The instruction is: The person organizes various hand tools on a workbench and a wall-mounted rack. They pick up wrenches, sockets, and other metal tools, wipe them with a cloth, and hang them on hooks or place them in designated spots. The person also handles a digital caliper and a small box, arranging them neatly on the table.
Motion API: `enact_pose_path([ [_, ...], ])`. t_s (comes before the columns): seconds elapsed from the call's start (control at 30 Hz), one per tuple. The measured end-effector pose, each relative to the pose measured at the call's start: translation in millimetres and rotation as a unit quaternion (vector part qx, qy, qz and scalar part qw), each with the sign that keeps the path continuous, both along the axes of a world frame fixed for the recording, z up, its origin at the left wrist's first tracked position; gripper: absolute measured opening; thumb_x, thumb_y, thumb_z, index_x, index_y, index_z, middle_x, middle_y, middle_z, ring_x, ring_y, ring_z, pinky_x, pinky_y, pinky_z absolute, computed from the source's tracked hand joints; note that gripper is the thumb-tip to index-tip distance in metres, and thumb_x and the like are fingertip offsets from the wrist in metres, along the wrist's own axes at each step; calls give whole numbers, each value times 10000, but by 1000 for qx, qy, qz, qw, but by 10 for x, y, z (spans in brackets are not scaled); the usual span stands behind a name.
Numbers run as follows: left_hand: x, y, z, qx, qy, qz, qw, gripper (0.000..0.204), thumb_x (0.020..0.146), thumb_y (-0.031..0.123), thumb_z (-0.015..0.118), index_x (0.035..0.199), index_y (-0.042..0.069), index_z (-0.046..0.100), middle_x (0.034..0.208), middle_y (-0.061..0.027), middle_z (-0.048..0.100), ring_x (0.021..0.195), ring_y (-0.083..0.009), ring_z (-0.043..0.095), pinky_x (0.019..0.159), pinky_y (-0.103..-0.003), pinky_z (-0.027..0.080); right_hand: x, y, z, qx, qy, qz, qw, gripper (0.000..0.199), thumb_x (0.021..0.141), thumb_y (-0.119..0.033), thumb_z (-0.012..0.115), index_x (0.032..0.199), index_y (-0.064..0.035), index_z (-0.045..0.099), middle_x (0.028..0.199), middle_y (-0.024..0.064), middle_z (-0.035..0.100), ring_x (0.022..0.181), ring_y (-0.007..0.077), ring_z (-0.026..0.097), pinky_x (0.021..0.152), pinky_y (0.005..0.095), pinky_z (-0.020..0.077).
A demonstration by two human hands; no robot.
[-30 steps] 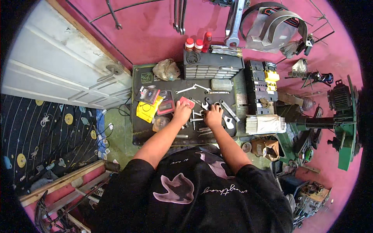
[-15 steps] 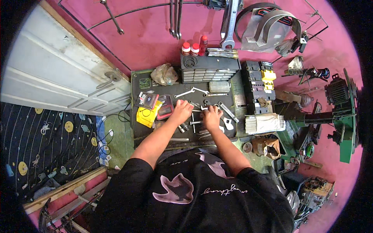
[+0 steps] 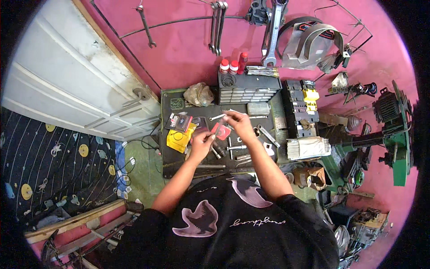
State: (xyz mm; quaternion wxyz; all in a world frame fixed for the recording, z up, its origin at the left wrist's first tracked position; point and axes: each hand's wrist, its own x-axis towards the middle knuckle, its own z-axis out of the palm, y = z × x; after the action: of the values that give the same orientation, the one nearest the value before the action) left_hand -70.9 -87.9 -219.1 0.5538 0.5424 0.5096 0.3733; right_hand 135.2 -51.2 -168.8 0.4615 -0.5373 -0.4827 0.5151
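Over the middle of the workbench I hold up a small red-and-clear packet (image 3: 221, 130). My left hand (image 3: 202, 142) pinches its lower left edge. The fingers of my right hand (image 3: 240, 124) are closed at its upper end; what is inside the packet is too small to make out. Beneath my hands lie several wrenches and sockets, among them a combination wrench (image 3: 268, 136) right of my right hand. Left of my left hand are a yellow packet (image 3: 181, 141) and a dark, red-edged pack (image 3: 179, 122) on top of it.
A drawer cabinet (image 3: 248, 88) with red-capped bottles (image 3: 224, 67) on top stands at the back. Black and yellow bins (image 3: 301, 107) line the right, above a paper stack (image 3: 308, 149). A green machine (image 3: 394, 134) stands far right, a white door (image 3: 76, 76) left.
Both hands have lifted off the tools on the bench and now hold the red-and-clear packet. My left hand is lower and further left. The whole view has shifted slightly.
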Motion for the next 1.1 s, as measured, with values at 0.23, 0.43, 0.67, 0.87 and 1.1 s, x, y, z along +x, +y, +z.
enact_pose_path([
  [0.23, -598, 67, 71, -10, -17, 19, 1000, 204, 964, 115, 629, 1095, -28, 692, 956, -19, 708, 861, -93, 628, 782, -261, 495, -1123, -280, -158, -13, 55, 33, 998, 356, 936, -102, 676, 1277, -7, 638, 1004, 46, 738, 842, 73, 626, 766, 242, 513],
  [0.43, -838, -183, 387, 83, 103, 31, 991, 234, 881, 159, 736, 1030, -21, 729, 910, -72, 740, 844, -134, 655, 803, -296, 509, -1271, -196, 214, -3, 145, -3, 989, 283, 964, -99, 639, 1220, 20, 663, 1075, 74, 735, 959, 116, 656, 887, 273, 514],
  [0.67, -939, 148, 1089, 66, -9, 57, 996, 190, 885, 128, 738, 1009, -16, 740, 855, -60, 732, 773, -110, 646, 724, -273, 506, -1280, 184, 1101, 112, 70, 99, 986, 353, 1041, -149, 513, 1358, -4, 568, 1156, 99, 714, 1064, 139, 643, 984, 304, 486],
  [0.87, -1051, 468, 1496, 57, -136, 30, 989, 196, 907, 129, 725, 1030, -22, 745, 834, 3, 702, 728, -56, 583, 660, -228, 457, -1289, 451, 1609, 61, 130, 183, 973, 358, 1049, -153, 493, 1373, -17, 562, 1097, 94, 721, 1021, 149, 655, 939, 303, 502],
  [1.1, -1152, 728, 1667, 115, -153, 13, 981, 257, 946, 144, 683, 1134, -28, 712, 1007, -55, 736, 914, -104, 638, 848, -267, 499, -1369, 648, 1969, 92, 104, 170, 976, 323, 1033, -148, 527, 1317, -25, 618, 1025, 79, 726, 899, 128, 655, 847, 300, 533],
])
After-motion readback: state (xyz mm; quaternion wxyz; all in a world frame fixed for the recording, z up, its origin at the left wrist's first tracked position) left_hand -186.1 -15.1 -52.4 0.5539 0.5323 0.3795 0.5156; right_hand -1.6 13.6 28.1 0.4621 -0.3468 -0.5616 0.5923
